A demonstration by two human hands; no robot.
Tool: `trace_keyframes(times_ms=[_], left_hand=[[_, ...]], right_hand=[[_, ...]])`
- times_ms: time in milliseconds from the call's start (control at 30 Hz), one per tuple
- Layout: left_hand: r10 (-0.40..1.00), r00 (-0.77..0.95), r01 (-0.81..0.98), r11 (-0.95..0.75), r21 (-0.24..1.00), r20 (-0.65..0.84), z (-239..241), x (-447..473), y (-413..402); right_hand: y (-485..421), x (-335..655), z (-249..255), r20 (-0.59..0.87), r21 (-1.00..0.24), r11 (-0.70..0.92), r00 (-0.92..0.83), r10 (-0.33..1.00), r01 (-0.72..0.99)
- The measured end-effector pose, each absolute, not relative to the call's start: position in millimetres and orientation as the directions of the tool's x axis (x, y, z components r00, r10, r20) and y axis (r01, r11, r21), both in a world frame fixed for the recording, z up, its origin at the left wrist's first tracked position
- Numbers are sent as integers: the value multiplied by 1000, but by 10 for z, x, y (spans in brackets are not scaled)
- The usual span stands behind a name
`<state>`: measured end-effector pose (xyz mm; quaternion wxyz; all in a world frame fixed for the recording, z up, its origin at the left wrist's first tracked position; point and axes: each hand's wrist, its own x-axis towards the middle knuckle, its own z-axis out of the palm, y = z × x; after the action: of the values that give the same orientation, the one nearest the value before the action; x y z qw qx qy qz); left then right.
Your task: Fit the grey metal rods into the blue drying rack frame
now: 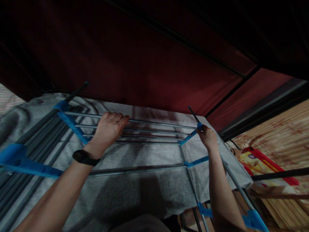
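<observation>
A drying rack of grey metal rods [154,124] and blue plastic joints [72,124] lies over a grey cloth [135,183]. My left hand [108,129], with a black watch on its wrist, is curled over the top rod near the rack's far left. My right hand [206,135] is closed round the blue corner joint [200,126] at the far right, where a dark rod sticks up.
A dark red fabric wall [145,64] with black poles rises right behind the rack. On the right are a striped floor mat [277,135] and a red and yellow package [260,162]. More blue joints [253,219] and rods run down both sides.
</observation>
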<state>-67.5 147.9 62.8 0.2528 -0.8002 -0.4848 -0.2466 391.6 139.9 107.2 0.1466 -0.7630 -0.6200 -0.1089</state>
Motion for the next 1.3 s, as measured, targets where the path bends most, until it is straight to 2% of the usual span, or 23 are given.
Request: trace_keyframes(times_ms=[133,300,433,533,633,733,800,867,933,1000,1100,1167,1300], left_hand=[[685,380,906,-412,-101,622,667,-647,1415],[710,363,905,-422,-49,603,694,-640,1395],[699,365,896,-443,-27,615,695,-641,1412],[646,342,874,-485,21,683,645,-619,1352],[584,201,881,-459,115,787,449,-609,1168],[496,-118,880,-349,321,860,73,-677,933],[421,-408,809,-245,535,810,-231,-775,814],[357,-691,637,-109,763,628,-527,-891,758],[326,-854,428,-6,904,407,-773,-996,764],[343,-893,325,45,945,291,-947,-1073,818],[382,-874,346,56,936,300,-1062,-1148,934],[410,-849,385,51,922,332,-1069,-1181,1008],[457,-821,386,2,922,343,-1011,-1224,1122]], right_hand=[[1403,3973,1030,353,-84,-157,177,919,984],[1425,4006,1033,320,-58,-206,214,923,977],[1399,3975,1074,291,-49,-215,219,931,975],[1370,3955,1063,271,-15,-219,214,938,976],[1345,3962,1023,262,36,-238,221,939,971],[1334,3983,986,297,53,-242,216,930,969],[1321,3956,948,417,8,-172,153,896,985],[1278,3842,859,601,-80,-34,75,796,996],[1188,3621,685,724,-187,153,31,689,970],[1058,3316,417,708,-307,349,-33,705,885],[871,2853,-61,591,-426,512,-199,782,746],[818,2634,-329,545,-424,545,-277,791,723],[950,2455,-566,552,-356,561,-317,771,747]])
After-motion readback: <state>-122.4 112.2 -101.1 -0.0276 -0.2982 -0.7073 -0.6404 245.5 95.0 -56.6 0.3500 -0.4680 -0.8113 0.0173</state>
